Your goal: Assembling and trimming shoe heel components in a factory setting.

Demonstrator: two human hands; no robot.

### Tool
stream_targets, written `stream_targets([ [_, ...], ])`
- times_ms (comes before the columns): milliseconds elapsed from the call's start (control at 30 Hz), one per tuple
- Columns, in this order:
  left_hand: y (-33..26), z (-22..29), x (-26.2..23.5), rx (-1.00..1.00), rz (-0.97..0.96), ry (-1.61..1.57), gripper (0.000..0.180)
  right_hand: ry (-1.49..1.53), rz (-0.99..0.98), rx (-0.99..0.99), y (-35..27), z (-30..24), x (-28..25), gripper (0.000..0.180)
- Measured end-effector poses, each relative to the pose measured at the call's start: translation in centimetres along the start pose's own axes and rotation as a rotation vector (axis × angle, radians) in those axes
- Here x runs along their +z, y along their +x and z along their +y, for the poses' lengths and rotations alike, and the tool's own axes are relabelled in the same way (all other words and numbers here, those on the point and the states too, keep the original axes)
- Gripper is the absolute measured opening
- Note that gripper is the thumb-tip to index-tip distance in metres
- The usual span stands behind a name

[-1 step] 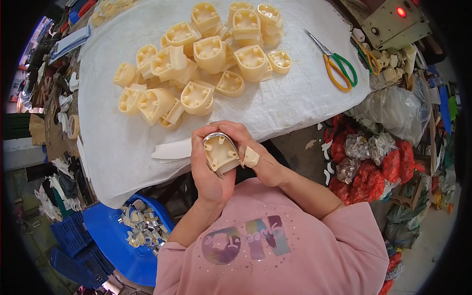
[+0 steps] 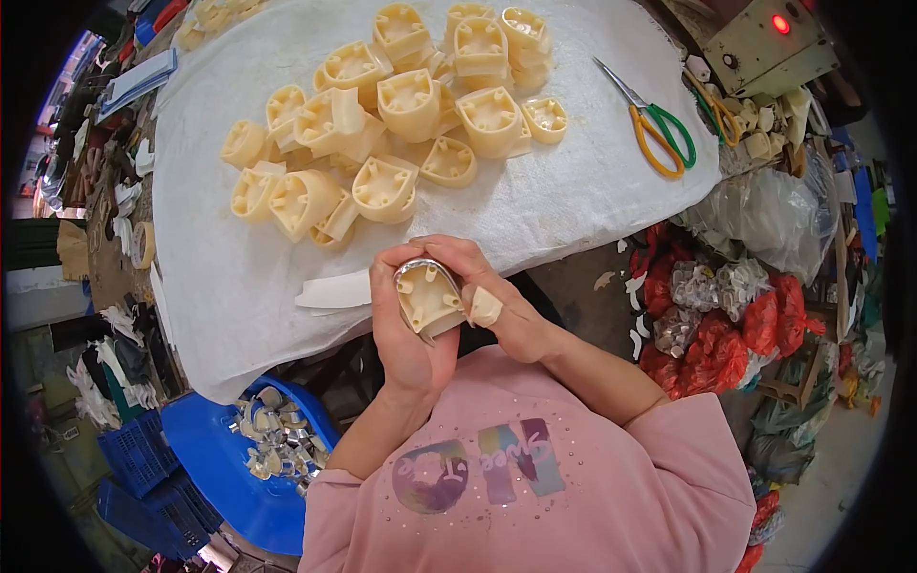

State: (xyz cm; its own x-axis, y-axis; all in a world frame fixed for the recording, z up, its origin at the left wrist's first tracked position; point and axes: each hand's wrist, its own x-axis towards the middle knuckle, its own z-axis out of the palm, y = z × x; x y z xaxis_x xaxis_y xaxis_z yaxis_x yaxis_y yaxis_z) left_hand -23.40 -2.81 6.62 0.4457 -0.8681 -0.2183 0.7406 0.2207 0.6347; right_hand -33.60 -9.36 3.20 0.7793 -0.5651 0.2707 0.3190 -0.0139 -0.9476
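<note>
Close to my body, at the near edge of the cloth-covered table, I hold a cream plastic part (image 2: 427, 304). It is D-shaped and hollow, with small posts inside and a shiny silver band (image 2: 417, 263) along its rounded rim. My left hand (image 2: 406, 358) wraps the part's left side and underside. Around its far and right side curl the fingers of my right hand (image 2: 516, 320). A cream wrapping (image 2: 485, 307) covers my right thumb. Several similar cream parts (image 2: 385, 188) lie heaped farther back on the white cloth (image 2: 544, 205).
Scissors (image 2: 659, 129) with orange and green handles lie at the right of the cloth. A white strip (image 2: 332, 291) lies at the near edge. A blue basin (image 2: 205, 439) with silver pieces stands low left. Red bags (image 2: 712, 353) and a clear plastic bag (image 2: 764, 215) are at right.
</note>
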Motion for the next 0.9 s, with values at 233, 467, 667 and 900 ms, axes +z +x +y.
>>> stream_targets([
  [233,-0.1,-0.8,0.4,0.064,0.003,0.172,0.019,-0.264,0.142,-0.252,0.1,0.4,0.7,0.04],
  [467,0.1,-0.9,-0.9,-0.086,0.041,0.057,0.041,-0.138,0.132,-0.107,0.0,0.8,-0.2,0.038],
  [667,0.1,0.7,-1.1,-0.133,-0.128,-0.129,0.069,-0.046,0.095,0.104,0.7,-1.3,-0.9,0.04],
  [900,0.1,-0.1,-2.3,0.187,-0.34,0.852,0.084,-0.8,-0.005,0.076,2.5,-4.8,-2.5,0.052],
])
